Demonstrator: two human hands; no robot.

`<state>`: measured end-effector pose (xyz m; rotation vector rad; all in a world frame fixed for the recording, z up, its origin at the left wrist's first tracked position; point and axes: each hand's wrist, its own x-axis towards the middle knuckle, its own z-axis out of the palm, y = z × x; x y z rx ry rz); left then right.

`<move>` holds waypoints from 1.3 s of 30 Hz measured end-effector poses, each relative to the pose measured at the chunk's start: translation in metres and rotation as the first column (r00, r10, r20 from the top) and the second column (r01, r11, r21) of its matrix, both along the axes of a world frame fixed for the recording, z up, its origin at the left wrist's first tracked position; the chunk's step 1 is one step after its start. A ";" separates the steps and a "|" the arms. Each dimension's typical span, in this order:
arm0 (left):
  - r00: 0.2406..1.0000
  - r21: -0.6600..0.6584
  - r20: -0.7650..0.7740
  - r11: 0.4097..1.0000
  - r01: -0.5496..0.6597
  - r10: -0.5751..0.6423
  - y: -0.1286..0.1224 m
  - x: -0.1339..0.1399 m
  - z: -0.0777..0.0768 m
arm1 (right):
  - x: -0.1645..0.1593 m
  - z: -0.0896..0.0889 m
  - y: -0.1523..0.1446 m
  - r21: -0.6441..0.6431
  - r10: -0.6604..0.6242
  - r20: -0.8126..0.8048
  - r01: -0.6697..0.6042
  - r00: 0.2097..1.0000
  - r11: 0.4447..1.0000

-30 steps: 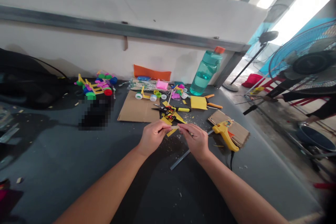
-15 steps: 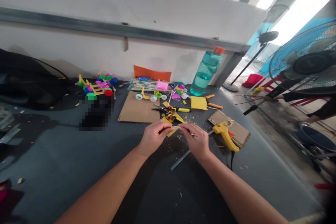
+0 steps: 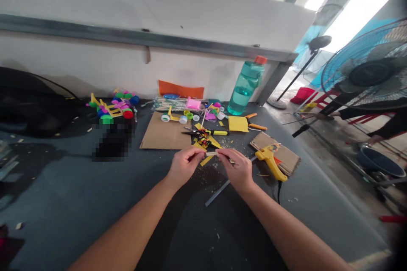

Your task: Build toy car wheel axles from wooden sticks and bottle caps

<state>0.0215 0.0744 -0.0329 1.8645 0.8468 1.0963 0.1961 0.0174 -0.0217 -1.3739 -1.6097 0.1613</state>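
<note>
My left hand [image 3: 183,166] pinches one end of a short, pale, thin stick [image 3: 211,153], and the fingertips of my right hand [image 3: 238,168] pinch the other. The stick lies level between them, its ends hidden by my fingers. Another small pale piece pokes out by my right fingers. Just beyond my hands are long-nosed pliers [image 3: 206,132] with black and yellow handles, among yellow scraps. A yellow glue gun [image 3: 271,161] rests on folded cardboard [image 3: 289,154] to the right. A metal ruler [image 3: 217,194] lies partly beneath my right hand.
Behind stand a teal water bottle [image 3: 242,95] and a yellow frame with bottle-cap wheels [image 3: 173,115] on a cardboard sheet [image 3: 159,137]. Colourful wheeled models [image 3: 114,108] sit at left. Orange-handled tool [image 3: 257,127] lies by yellow paper [image 3: 238,124]. A fan [image 3: 369,72] stands right.
My hands are slightly farther apart, and more of the pale stick shows between my fingertips. The whole view has shifted a little; the things on the table stay in place.
</note>
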 end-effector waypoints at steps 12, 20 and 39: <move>0.976 -0.418 0.166 0.886 0.200 -0.142 0.006 0.002 -0.002 | 0.000 -0.003 0.001 0.020 0.047 0.026 -0.047 0.999 0.999; 0.975 -0.421 0.163 0.883 0.209 -0.153 0.006 0.001 -0.006 | 0.001 -0.005 0.001 0.008 0.044 0.029 -0.045 0.999 0.999; 0.977 -0.452 0.156 0.868 0.203 -0.147 0.006 0.004 -0.011 | 0.002 -0.005 0.001 -0.004 0.037 0.017 -0.037 0.999 0.999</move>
